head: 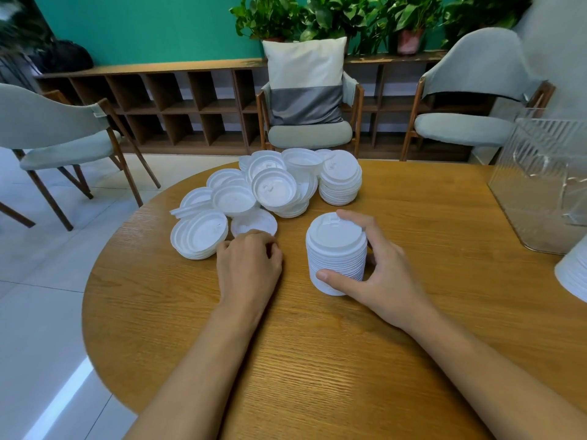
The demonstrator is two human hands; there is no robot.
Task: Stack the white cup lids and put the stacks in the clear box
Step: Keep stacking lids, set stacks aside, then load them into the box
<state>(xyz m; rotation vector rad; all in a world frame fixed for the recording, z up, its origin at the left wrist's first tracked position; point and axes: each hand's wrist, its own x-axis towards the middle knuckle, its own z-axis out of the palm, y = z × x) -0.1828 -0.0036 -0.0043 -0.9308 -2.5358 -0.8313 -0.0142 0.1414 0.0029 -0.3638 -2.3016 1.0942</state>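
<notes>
- On the round wooden worktop (317,360), near its middle, a tall stack of white lids (336,258) stands upright with the raised side of the top lid facing up.
- The right grip (378,274), a bare hand, is wrapped round that tall stack. The thumb (330,277) presses low on the near face, and the fingers (352,217) curve round the far side up by the top lid.
- The left grip (251,265) lies knuckles up, left of the tall stack and apart from it. Its fingers are curled down over the near rim of a single lid (254,225) that lies flat.
- Those fingertips are hidden, so I cannot tell whether this grip pinches the single lid or only touches it.
- Beyond the single lid sits a loose pile of lids (260,188), tilted and overlapping.
- A leaning stack (200,236) rests at the pile's near left, just beside the left grip.
- A short stack (340,182) stands upright at the pile's far right.
- The clear box (540,185), with ribbed walls, stands at the worktop's right edge, well apart from the tall stack.
- A further white stack (575,271), cut off by the picture's edge, lies near the box's near corner.
- Behind the worktop are pale chairs (460,128), one of them holding a cushion (305,81), along with a low wooden shelf (158,100) and potted plants (349,17).
</notes>
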